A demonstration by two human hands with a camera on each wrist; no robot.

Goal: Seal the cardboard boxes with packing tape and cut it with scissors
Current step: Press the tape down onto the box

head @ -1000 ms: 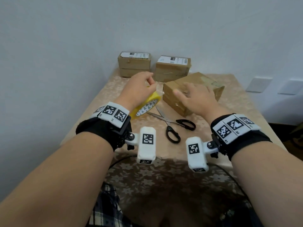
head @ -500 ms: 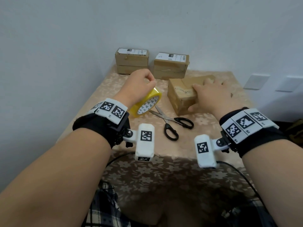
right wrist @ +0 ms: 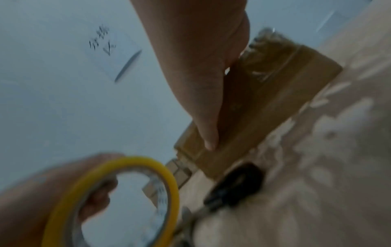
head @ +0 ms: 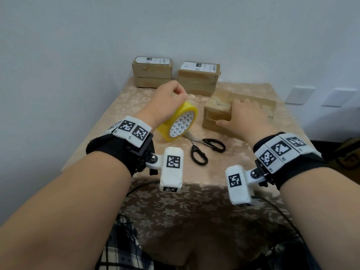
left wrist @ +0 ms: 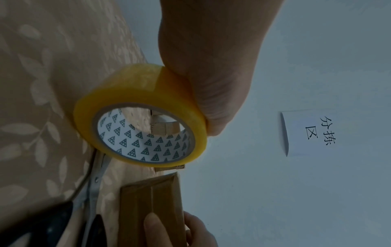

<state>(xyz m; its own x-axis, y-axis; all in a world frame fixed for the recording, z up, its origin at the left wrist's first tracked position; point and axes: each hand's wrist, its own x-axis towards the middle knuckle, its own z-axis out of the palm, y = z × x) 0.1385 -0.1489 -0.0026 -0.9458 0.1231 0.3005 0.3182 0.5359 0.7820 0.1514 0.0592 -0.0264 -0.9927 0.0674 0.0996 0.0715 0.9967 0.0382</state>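
My left hand (head: 167, 102) grips a yellow roll of packing tape (head: 178, 121) by its rim, holding it on edge just above the table; the roll (left wrist: 139, 117) fills the left wrist view. My right hand (head: 245, 115) holds the near end of a long cardboard box (head: 216, 114), fingers over the top and thumb on the end face (right wrist: 211, 133). Black-handled scissors (head: 202, 149) lie flat on the cloth in front of the roll and the box, blades pointing under the roll.
Two taped cardboard boxes with white labels (head: 153, 74) (head: 198, 77) stand against the wall at the back of the table. A beige flowered cloth (head: 224, 201) covers the table. A paper sign (left wrist: 306, 132) hangs on the wall.
My right hand went from hovering over the long box to grasping its near end, and the box has turned to lie more squarely. My left hand kept the tape roll in place.
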